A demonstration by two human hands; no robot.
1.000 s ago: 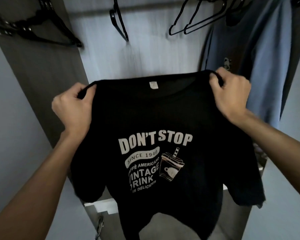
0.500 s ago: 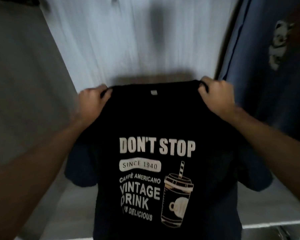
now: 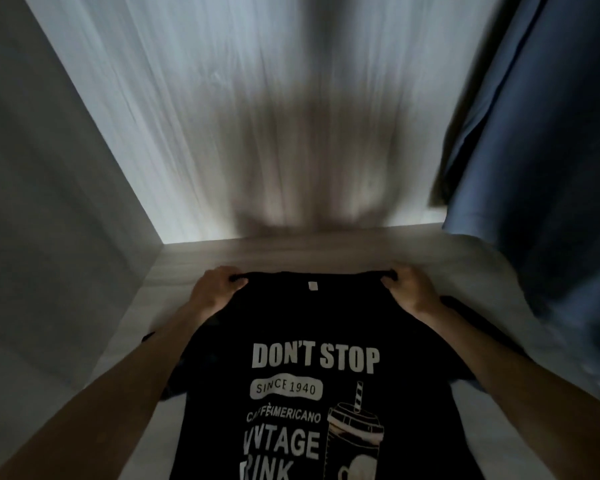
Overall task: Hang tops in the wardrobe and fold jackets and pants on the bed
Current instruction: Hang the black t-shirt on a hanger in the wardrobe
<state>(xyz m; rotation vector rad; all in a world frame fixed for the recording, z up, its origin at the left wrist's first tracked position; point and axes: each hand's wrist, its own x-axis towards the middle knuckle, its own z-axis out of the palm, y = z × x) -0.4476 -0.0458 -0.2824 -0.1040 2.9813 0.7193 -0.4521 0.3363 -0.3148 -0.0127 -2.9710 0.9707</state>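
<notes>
A black T-shirt (image 3: pixel 312 313) with a white "DON'T STOP" print and a coffee-cup drawing lies front side up on the pale shelf (image 3: pixel 194 261) inside the wardrobe. My left hand (image 3: pixel 215 289) grips its left shoulder by the collar. My right hand (image 3: pixel 409 289) grips the right shoulder. The collar and its small white tag point toward the wardrobe's back wall. The shirt's hem runs out of view at the bottom.
A blue garment (image 3: pixel 541 168) hangs at the right and drapes down to the shelf. The wardrobe's white back wall (image 3: pixel 257 116) stands behind the shelf, and a grey side panel (image 3: pixel 49 202) closes off the left. No hangers are in view.
Both hands have lowered the shirt from in front of the hanging rail down onto the shelf. The view tilted down, so the hangers left the frame.
</notes>
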